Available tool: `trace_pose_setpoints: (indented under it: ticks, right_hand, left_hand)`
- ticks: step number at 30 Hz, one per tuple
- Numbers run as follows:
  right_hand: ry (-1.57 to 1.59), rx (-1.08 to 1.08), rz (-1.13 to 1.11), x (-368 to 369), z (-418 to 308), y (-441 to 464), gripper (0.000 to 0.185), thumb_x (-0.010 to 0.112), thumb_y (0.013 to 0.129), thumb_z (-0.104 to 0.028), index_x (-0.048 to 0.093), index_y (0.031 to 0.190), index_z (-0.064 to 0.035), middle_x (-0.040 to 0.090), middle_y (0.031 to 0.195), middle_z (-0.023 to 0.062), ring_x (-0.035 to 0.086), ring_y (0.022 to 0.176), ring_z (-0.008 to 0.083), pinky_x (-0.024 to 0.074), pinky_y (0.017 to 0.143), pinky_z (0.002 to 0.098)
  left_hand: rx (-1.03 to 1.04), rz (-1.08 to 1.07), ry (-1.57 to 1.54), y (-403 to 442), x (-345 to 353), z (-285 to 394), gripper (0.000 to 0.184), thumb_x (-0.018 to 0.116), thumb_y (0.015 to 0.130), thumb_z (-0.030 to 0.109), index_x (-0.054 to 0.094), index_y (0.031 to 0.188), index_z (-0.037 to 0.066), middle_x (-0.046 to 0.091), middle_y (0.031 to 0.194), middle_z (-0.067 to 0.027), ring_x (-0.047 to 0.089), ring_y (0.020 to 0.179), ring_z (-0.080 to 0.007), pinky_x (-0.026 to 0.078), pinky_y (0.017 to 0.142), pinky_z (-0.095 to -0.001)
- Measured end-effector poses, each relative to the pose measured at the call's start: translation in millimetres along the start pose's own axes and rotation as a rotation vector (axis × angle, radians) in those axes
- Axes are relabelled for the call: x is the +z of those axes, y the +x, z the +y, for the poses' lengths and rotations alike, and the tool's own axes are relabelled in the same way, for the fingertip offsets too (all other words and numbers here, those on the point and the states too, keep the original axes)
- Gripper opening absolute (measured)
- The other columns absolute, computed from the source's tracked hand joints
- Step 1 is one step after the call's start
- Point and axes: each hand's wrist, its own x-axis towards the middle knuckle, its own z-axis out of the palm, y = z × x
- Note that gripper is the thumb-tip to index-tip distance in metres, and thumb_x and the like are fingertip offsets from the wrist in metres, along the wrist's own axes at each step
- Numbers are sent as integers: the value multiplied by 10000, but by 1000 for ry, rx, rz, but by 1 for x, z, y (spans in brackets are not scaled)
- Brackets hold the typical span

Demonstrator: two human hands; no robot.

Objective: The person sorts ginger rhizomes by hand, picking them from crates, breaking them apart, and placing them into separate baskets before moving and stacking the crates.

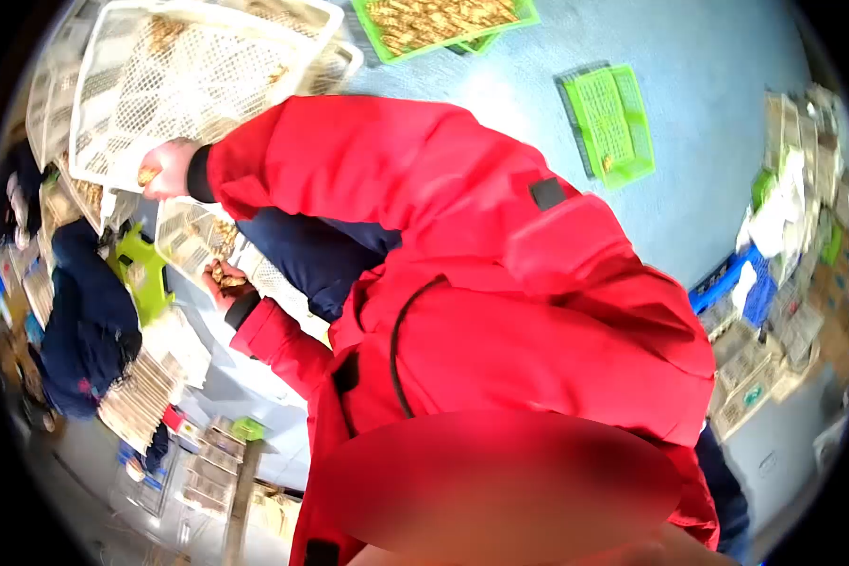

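My right hand [168, 170], fingers closed round a small tan piece, is at the lower edge of a large white perforated tray [77, 113]. Scattered brownish pieces lie in that tray, mostly towards its top. Palm up, my left hand [224, 283] has its fingers curled round several knobbly brown pieces [223, 274]. Beside it is a smaller whitish basket [177, 236] with similar pieces at its inner side. Both arms wear red sleeves with dark cuffs.
A green basket full of tan pieces [439, 24] stands at the top. Another green basket [606, 118] holds a small piece. At the left is a co-worker in dark clothing [90, 321], near a lime-green stool [143, 274]. Stacked crates [750, 368] line the right side.
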Motion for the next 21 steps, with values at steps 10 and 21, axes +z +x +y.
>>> trace_pose_setpoints:
  ticks: [10,21]
  right_hand:
    - [243,232,-143,25,40,-7,290,577,702,-82,576,979,1,592,678,47,529,550,68,419,477,199]
    - [551,321,-349,21,22,-9,217,498,761,-41,536,963,28,598,767,85,565,626,133,441,529,235]
  left_hand:
    - [100,28,259,4,58,-2,222,533,823,266,519,940,78,549,831,-45,507,663,-147,446,598,-256]
    - [120,44,145,6,59,-13,230,511,841,236,521,995,65,581,891,-100,565,720,-193,480,609,-308]
